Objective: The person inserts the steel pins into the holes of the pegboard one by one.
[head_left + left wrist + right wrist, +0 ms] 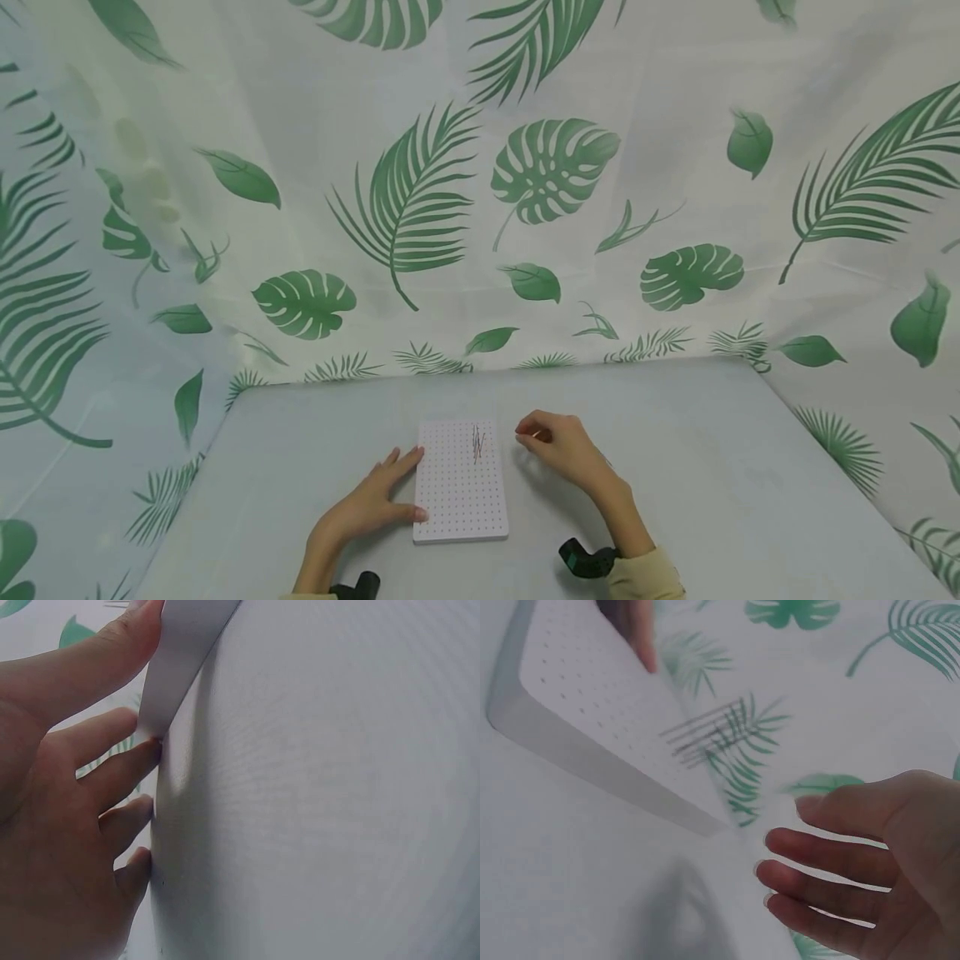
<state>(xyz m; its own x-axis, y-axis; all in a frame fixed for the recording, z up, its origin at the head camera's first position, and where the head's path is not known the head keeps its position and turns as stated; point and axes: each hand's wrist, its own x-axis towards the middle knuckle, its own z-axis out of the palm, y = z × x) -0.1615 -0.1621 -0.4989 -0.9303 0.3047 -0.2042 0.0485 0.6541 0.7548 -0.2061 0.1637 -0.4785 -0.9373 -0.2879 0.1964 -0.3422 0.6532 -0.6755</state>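
A: What's closest?
B: Pale yellow sleeves [647, 575], with a black gadget [588, 561] at each wrist.
A: Then?
B: The left hand [369, 502] is spread, fingers fairly straight, with its thumb and fingertips touching the left side of a white board [450, 492]. It isn't wrapped round it.
A: And the other?
B: The right hand [566, 450] hangs above the table [712, 458], just beside the board's right edge. Its fingers bend loosely, the thumb sits apart from them, and I see nothing in its grasp.
A: Where does the board lie?
B: Flat on the table between both hands, covered with rows of little holes.
A: Anything on it?
B: A few thin dark sticks [477, 447], standing close together towards the far right corner.
A: And farthest?
B: A white cloth [442, 323] with green leaves, behind the table.
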